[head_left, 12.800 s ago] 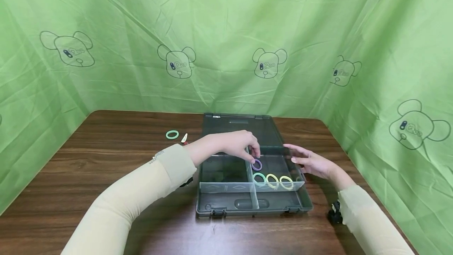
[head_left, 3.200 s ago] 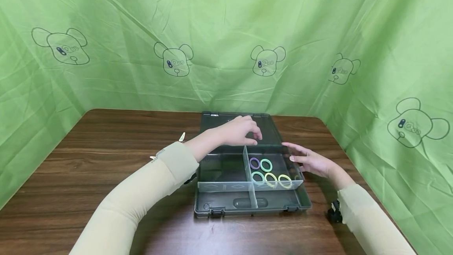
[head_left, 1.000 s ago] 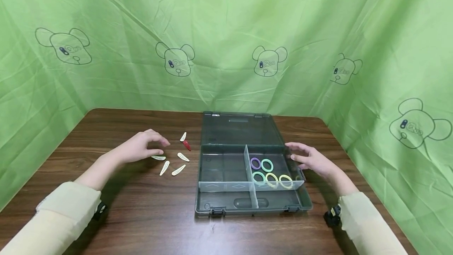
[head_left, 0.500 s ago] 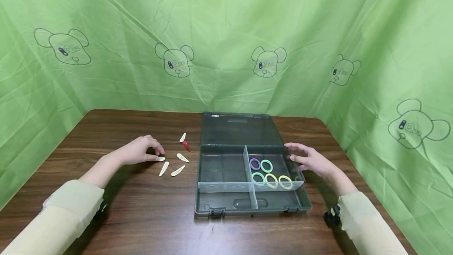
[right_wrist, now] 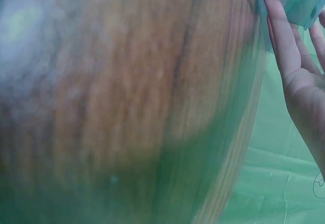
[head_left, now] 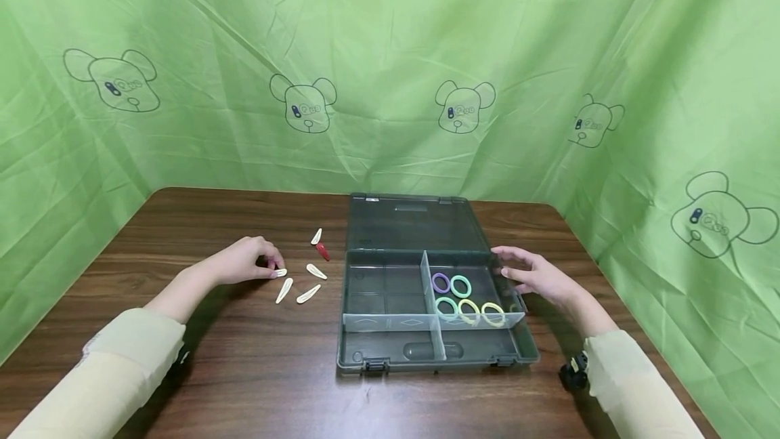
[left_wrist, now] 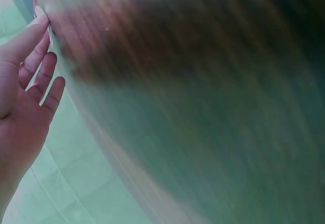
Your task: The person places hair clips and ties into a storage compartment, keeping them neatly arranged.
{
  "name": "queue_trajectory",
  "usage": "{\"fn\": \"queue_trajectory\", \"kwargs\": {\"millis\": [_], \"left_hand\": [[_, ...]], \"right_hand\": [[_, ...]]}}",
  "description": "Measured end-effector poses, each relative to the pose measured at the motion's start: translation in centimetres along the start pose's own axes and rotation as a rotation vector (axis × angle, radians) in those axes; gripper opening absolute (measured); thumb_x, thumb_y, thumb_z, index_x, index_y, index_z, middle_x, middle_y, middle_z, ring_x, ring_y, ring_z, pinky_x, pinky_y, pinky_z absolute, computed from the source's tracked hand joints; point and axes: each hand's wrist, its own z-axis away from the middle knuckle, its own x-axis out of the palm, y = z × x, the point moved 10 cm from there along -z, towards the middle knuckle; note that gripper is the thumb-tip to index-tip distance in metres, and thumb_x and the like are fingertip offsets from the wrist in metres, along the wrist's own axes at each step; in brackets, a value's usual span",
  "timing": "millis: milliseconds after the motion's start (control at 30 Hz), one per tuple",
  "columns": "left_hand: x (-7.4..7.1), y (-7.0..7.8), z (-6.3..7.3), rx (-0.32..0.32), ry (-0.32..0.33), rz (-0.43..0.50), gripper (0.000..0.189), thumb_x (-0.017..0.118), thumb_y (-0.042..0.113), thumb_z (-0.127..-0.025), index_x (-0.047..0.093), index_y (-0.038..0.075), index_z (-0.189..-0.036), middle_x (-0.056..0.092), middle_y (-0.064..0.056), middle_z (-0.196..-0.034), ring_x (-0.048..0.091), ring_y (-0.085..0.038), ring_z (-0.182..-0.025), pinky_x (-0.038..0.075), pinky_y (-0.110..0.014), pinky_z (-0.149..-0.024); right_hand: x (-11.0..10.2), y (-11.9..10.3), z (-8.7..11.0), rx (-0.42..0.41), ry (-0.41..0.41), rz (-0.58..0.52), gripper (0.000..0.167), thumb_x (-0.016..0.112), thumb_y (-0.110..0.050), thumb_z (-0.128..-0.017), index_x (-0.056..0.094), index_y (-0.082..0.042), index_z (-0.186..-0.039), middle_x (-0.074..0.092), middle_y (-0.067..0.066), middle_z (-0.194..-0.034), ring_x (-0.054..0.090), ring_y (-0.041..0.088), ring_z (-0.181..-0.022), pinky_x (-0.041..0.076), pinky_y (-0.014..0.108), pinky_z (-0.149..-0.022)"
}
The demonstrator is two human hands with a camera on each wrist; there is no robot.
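Observation:
My left hand [head_left: 246, 261] pinches a pale snap hair clip [head_left: 281, 273] between thumb and fingers, low over the table. In the left wrist view, the thumb [left_wrist: 31, 36] meets the clip at the top left edge. Several more cream hair clips [head_left: 284, 290] and one red hair clip [head_left: 322, 251] lie just right of it. My right hand [head_left: 539, 280] rests with extended fingers against the right side of a dark translucent divided box [head_left: 390, 290], its lid laid back. In the box's back right compartment sit several hair ties [head_left: 461, 286]: purple, mint and yellow.
The box lid [head_left: 414, 222] lies flat behind the box on the brown wooden table [head_left: 274, 371]. Pale dividers [head_left: 390, 321] split the box's inside. A green curtain [head_left: 378, 53] hangs along the table's back and sides.
Earlier, my left hand set the purple and a mint hair tie in the box's back right compartment. It then moved left to the clips and pinched one. My right hand stayed at the box.

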Motion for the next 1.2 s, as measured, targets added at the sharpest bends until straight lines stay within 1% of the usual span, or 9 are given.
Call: {"fn": "queue_trajectory", "kwargs": {"millis": [100, 200, 433, 667, 767, 933, 1067, 1200], "left_hand": [[0.11, -0.02, -0.09, -0.011, -0.003, 0.030, 0.009, 0.074, 0.012, -0.079, 0.069, 0.019, -0.081, 0.057, 0.015, -0.069, 0.051, -0.002, -0.067, 0.044, -0.026, -0.063], [0.20, 0.05, -0.21, -0.026, -0.005, 0.058, 0.009, 0.073, 0.010, -0.078, 0.068, 0.018, -0.079, 0.057, 0.014, -0.068, 0.050, 0.000, -0.065, 0.044, -0.025, -0.061], [0.24, 0.01, -0.30, -0.054, -0.018, 0.067, 0.011, 0.072, 0.008, -0.078, 0.067, 0.018, -0.079, 0.056, 0.014, -0.068, 0.051, -0.001, -0.066, 0.046, -0.028, -0.063], [0.42, -0.49, -0.44, -0.082, -0.046, 0.099, 0.009, 0.072, 0.009, -0.079, 0.067, 0.017, -0.077, 0.059, 0.013, -0.068, 0.051, -0.001, -0.063, 0.044, -0.020, -0.059], [0.36, -0.53, -0.45, -0.091, -0.051, 0.110, 0.009, 0.072, 0.008, -0.079, 0.067, 0.016, -0.076, 0.060, 0.011, -0.067, 0.051, -0.001, -0.063, 0.044, -0.020, -0.058], [0.07, -0.39, -0.40, -0.094, -0.037, 0.103, 0.009, 0.071, 0.008, -0.079, 0.067, 0.015, -0.077, 0.060, 0.011, -0.068, 0.051, -0.001, -0.063, 0.044, -0.020, -0.059], [-0.02, -0.20, -0.50, -0.101, -0.034, 0.094, 0.008, 0.071, 0.010, -0.081, 0.068, 0.016, -0.077, 0.061, 0.012, -0.068, 0.052, -0.001, -0.064, 0.045, -0.021, -0.061], [-0.45, 0.13, -0.74, -0.110, -0.010, 0.083, 0.007, 0.071, 0.012, -0.082, 0.068, 0.017, -0.078, 0.061, 0.013, -0.069, 0.053, -0.002, -0.065, 0.046, -0.023, -0.063]], "right_hand": [[-0.06, 0.09, 0.02, 0.005, 0.004, 0.002, 0.054, 0.056, -0.024, -0.095, 0.035, -0.014, -0.144, 0.034, 0.019, -0.147, 0.039, 0.040, -0.129, 0.051, 0.042, -0.084], [-0.04, -0.01, 0.19, 0.002, 0.003, 0.002, 0.054, 0.056, -0.023, -0.095, 0.034, -0.014, -0.144, 0.033, 0.019, -0.147, 0.038, 0.040, -0.130, 0.051, 0.042, -0.084], [0.09, -0.12, 0.44, -0.001, 0.001, -0.003, 0.051, 0.053, -0.021, -0.097, 0.034, -0.014, -0.144, 0.034, 0.019, -0.146, 0.040, 0.038, -0.129, 0.051, 0.041, -0.085], [0.06, -0.04, 0.35, -0.010, -0.002, -0.042, 0.056, 0.056, -0.022, -0.095, 0.032, -0.011, -0.145, 0.032, 0.021, -0.146, 0.045, 0.032, -0.125, 0.052, 0.043, -0.085], [-0.01, -0.13, 0.25, -0.014, -0.003, -0.039, 0.057, 0.057, -0.023, -0.095, 0.032, -0.011, -0.145, 0.033, 0.021, -0.145, 0.048, 0.028, -0.122, 0.052, 0.043, -0.085], [0.04, -0.20, -0.03, -0.021, -0.014, -0.025, 0.057, 0.057, -0.023, -0.095, 0.032, -0.011, -0.144, 0.031, 0.022, -0.145, 0.052, 0.020, -0.118, 0.052, 0.040, -0.084], [0.21, -0.09, -0.13, -0.023, -0.023, -0.034, 0.056, 0.056, -0.021, -0.095, 0.031, -0.009, -0.144, 0.028, 0.023, -0.146, 0.052, 0.018, -0.117, 0.052, 0.039, -0.082], [0.32, -0.12, -0.09, -0.025, -0.025, -0.038, 0.056, 0.055, -0.020, -0.096, 0.030, -0.009, -0.144, 0.027, 0.022, -0.145, 0.053, 0.017, -0.116, 0.052, 0.039, -0.082]]}}
